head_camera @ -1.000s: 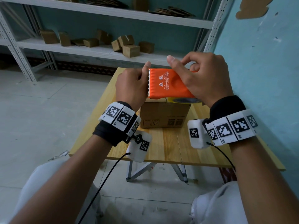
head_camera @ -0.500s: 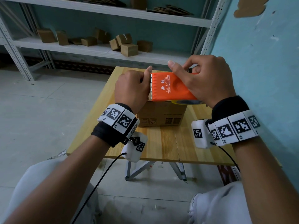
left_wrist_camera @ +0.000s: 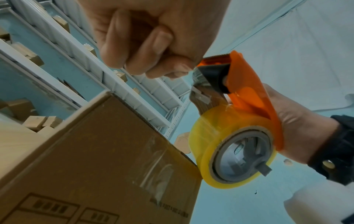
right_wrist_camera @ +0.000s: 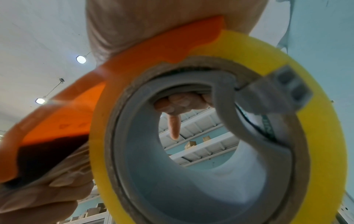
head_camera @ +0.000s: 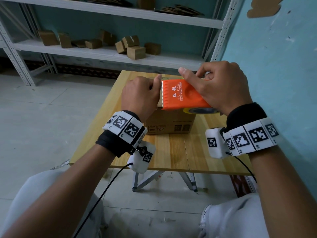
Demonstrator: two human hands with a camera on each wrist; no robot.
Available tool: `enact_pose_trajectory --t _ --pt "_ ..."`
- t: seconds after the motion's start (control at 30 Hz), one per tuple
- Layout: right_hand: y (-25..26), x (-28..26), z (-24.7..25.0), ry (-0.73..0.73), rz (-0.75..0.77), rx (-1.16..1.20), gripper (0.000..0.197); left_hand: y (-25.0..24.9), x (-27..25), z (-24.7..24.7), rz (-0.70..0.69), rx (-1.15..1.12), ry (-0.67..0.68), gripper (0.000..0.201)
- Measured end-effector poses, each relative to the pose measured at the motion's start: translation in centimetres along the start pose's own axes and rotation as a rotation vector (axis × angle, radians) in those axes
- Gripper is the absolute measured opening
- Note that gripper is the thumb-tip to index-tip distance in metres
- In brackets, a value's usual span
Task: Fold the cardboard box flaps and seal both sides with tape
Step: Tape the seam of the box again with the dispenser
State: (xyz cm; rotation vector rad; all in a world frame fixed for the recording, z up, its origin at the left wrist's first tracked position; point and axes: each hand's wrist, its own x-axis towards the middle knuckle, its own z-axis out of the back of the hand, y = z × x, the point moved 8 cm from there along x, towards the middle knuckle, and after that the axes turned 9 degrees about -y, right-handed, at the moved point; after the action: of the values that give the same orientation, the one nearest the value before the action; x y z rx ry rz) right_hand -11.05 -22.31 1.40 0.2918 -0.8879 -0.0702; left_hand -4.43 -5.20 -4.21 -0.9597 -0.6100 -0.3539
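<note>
A brown cardboard box [head_camera: 169, 122] stands on the wooden table [head_camera: 180, 152], flaps down, with a strip of clear tape [left_wrist_camera: 153, 159] on its near side. Just above the box my right hand [head_camera: 219, 86] grips an orange tape dispenser [head_camera: 183, 95] carrying a yellow tape roll [left_wrist_camera: 229, 144]. My thumb lies on top of it, and fingers show through the roll's core [right_wrist_camera: 176, 103]. My left hand [head_camera: 157, 90] is curled at the dispenser's toothed cutter edge [left_wrist_camera: 214, 56] and pinches the tape end there. The box top is mostly hidden behind hands and dispenser.
A grey metal shelf rack [head_camera: 103, 52] with several small cardboard boxes [head_camera: 135, 52] stands behind the table. A teal wall [head_camera: 274, 66] runs close along the table's right side. Tiled floor [head_camera: 51, 117] lies to the left. My knees sit below the near table edge.
Both hands and the dispenser have sunk slightly towards the box top. The two grips look unchanged.
</note>
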Motion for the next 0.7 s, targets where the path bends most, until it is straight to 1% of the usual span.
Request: enact_pose_trajectory --t 0.17,0.37,0.5,0.6,0.7 --pt "-1.1 0.0 0.5 0.012 -0.02 -0.012 0.059 0.9 0.3 0.8 0.01 0.021 -0.035 0.058" --pt "-2.7 -0.2 1.2 0.028 -0.055 -0.019 0.057 1.6 0.0 0.9 0.012 0.032 -0.009 0.059" --pt "-3.4 -0.4 0.7 0.07 -0.084 -0.011 0.055 2.0 -0.1 0.5 0.047 0.065 0.032 0.06" --pt "-4.8 -0.1 1.4 0.065 -0.12 -0.048 0.056 3.1 0.1 1.2 0.079 0.108 0.017 0.06" --pt "-5.8 -0.3 1.5 0.09 -0.152 -0.071 0.057 4.2 -0.1 1.1 0.122 0.124 0.056 0.058"
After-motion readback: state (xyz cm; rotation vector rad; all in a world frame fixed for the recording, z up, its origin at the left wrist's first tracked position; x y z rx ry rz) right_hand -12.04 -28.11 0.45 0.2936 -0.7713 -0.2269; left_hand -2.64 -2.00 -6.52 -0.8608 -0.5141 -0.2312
